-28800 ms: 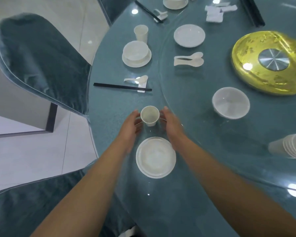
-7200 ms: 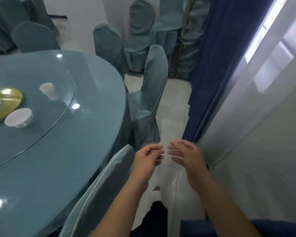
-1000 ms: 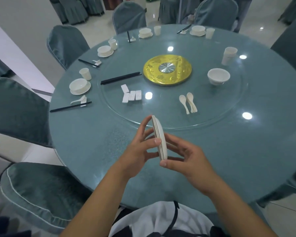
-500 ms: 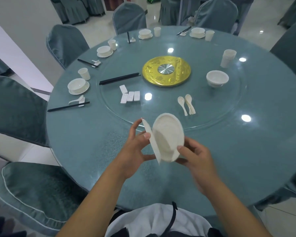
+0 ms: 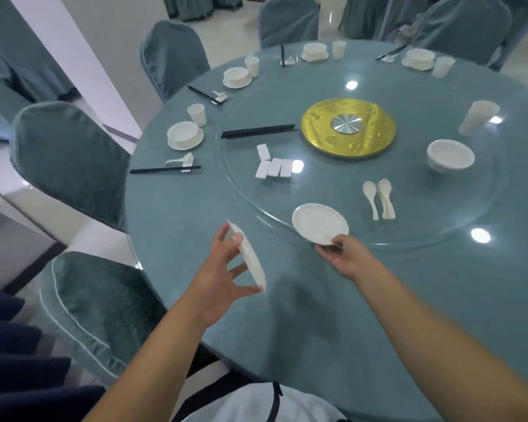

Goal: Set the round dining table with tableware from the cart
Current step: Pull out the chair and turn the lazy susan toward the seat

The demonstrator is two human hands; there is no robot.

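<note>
Now the two hands have drawn apart: half a second ago they met over one bundle of small white plates at the near edge, and since then one plate has been peeled off and carried out toward the glass turntable (image 5: pixel 439 239). That suggests the near-side places are starting to get their saucers, matching the settings already laid on the far side.

Left of the turntable, a finished setting (image 5: pixel 185 135) sits with bowl on saucer, a cup behind it and chopsticks in front. Nearer the person and still left of the turntable's rim, the left hand (image 5: pixel 223 269) grips the remaining stack of plates (image 5: pixel 247 255) on edge, thumb over the top and fingers spread beneath; it is well clear of the tabletop. How many plates are in it I cannot tell.

Right of that, the single plate (image 5: pixel 319 223) lies almost flat, overlapping the turntable's near rim, pinched at its near edge by the right hand (image 5: pixel 342 254). It looks plain, shallow, glossy white. Whether it already rests on the glass is unclear.
</note>
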